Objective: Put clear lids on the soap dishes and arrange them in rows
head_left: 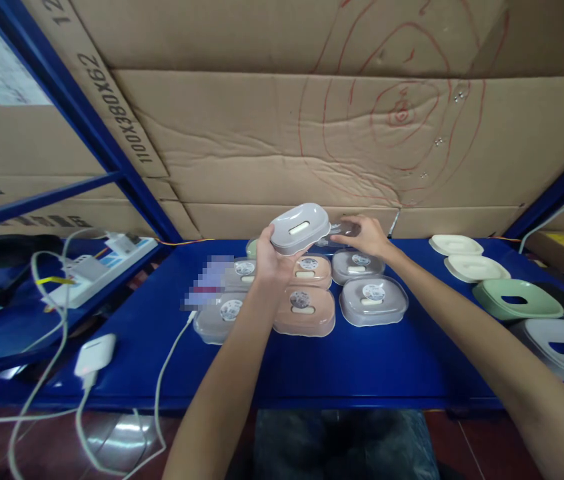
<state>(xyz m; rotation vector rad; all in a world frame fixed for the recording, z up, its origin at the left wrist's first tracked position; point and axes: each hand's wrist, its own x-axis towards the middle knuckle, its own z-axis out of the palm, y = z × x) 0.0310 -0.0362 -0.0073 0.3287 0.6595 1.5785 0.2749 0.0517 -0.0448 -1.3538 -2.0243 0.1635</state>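
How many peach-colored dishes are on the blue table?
2: the front peach dish in the middle of the nearest row, and the rear peach dish just behind it. The left hand and forearm block part of the view, so more may be hidden.

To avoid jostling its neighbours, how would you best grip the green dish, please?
Probably pinch the green dish by its left rim, from the left: that rounded end is unobstructed, while a cream dish and grey dish crowd its back and front.
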